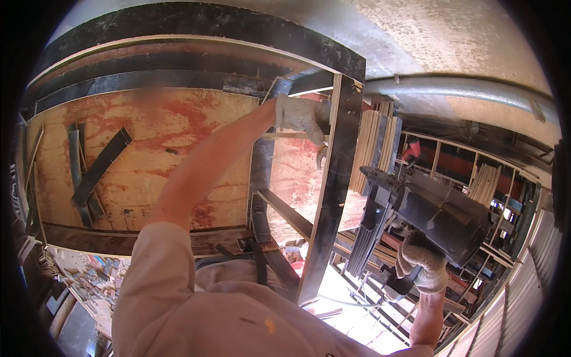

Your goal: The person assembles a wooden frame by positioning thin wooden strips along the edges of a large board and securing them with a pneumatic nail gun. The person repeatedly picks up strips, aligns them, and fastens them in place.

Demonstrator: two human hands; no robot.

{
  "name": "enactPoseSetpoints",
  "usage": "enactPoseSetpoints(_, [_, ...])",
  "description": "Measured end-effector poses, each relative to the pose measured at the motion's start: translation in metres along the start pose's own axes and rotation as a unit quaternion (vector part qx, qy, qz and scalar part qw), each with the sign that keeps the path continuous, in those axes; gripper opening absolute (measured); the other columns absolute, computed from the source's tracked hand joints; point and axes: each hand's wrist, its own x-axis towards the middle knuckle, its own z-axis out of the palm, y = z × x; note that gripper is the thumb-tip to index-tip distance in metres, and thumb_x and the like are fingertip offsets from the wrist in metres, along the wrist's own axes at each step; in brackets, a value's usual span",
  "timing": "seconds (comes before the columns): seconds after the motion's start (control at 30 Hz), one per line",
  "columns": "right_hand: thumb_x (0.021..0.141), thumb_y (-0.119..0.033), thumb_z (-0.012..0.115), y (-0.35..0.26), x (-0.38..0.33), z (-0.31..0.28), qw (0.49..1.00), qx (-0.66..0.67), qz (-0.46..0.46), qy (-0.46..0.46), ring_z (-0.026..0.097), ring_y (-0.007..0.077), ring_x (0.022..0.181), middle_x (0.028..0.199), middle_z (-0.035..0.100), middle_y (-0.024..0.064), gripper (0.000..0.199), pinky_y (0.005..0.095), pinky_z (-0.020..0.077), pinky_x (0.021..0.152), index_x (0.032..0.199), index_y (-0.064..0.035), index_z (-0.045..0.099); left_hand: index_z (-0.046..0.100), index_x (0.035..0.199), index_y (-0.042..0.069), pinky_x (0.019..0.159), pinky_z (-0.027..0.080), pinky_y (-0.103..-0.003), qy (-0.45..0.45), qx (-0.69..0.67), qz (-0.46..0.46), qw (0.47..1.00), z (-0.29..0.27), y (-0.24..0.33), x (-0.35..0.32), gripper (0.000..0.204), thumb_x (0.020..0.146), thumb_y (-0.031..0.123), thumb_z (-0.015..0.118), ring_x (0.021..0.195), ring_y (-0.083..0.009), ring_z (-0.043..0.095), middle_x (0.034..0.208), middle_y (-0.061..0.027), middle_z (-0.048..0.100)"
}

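My gloved right hand [423, 262] has its fingers wrapped round the black nail gun [443, 214] — it sits just right of the tall black board [334, 202]. My gloved left hand [300, 114] is right by that board — from here, I can't tell if its fingers grip it.

Left arm [208, 163] reaches up and rightward across the front, bare below a short sleeve [160, 256]. Left grip [300, 116] is gloved, fingers [321, 153] angled downward. Right forearm [428, 318] rises near-vertical from the lower edge; right grip [425, 265], also gloved, sits lower, fingers curled closed.
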Motion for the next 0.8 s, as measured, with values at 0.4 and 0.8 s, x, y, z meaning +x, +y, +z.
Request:
enactPoseSetpoints(0.4, [0.091,-0.01,0.069,-0.027,0.033,0.004,0.999,0.011,0.019,-0.036,0.054,0.0207,0.047,0.061,0.056,0.0105,0.016,0.0328,0.0513,0.046,0.082,0.0,0.061,0.065,0.128,-0.002,0.095,0.055,-0.034,-0.069,-0.108,-0.038,0.991,-0.014,-0.015,0.006,0.06,0.073,-0.003,0.088,0.112,-0.0184,0.068,0.122,-0.0107,0.073])
enactPoseSetpoints(0.8, [0.086,-0.011,0.071,-0.015,0.051,0.001,0.998,0.061,0.018,-0.015,0.052,0.019,0.044,0.057,0.051,0.0062,0.019,0.032,0.049,0.045,0.075,-0.0039,0.058,0.072,0.116,0.0,0.083,0.054,-0.028,-0.022,-0.119,-0.085,0.989,-0.02,-0.02,0.007,0.054,0.066,0.003,0.093,0.096,-0.0121,0.068,0.108,-0.0057,0.077])
